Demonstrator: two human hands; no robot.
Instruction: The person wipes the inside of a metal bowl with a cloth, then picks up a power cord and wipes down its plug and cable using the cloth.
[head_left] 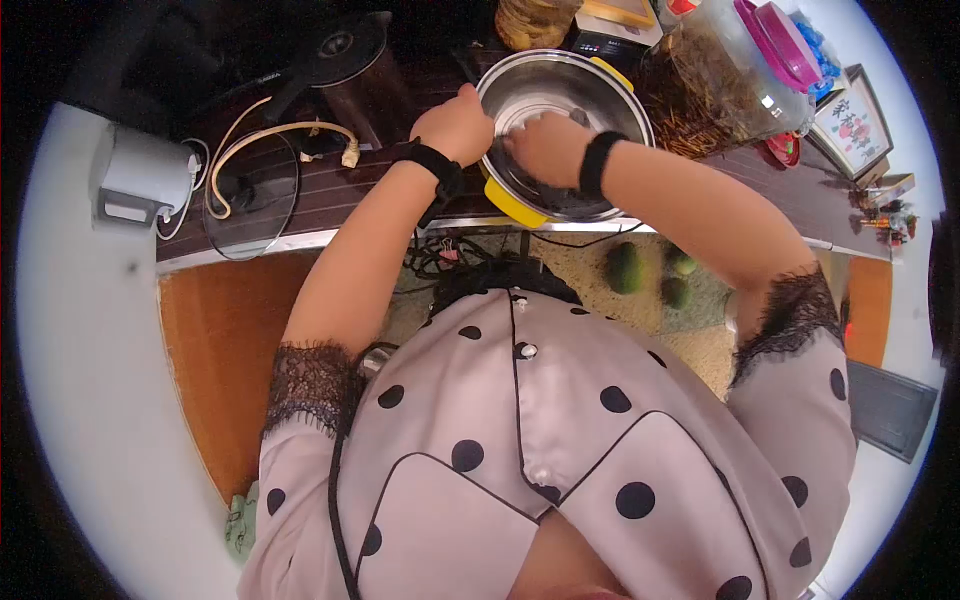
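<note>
Nearest the camera is your polka-dot blouse (pixel 430 430); beyond it, both your hands meet at the metal pot (pixel 520 82), set on the tabletop (pixel 335 200) directly under your fingers. Your left hand (pixel 455 127) is at the rim with its fingers curled, though you can't tell whether they pinch the metal or merely rest against it. Your right hand (pixel 550 150) dips inside, fingers bent toward the wall near the left hand; what they hold, if anything, doesn't show. Expect the pot to be stiff and fairly light, its polished wall probably slippery if wet. The yellow handle (pixel 515 204) just below your left fingers and the other yellow handle (pixel 612 73) beyond your right fingers should give the surest hold. Your right hand hides part of the pot's floor, darkness blurs the jug (pixel 365 95) left of your left fingers, and the frame's top edge cuts off the brown jar (pixel 535 22) beyond both.
</note>
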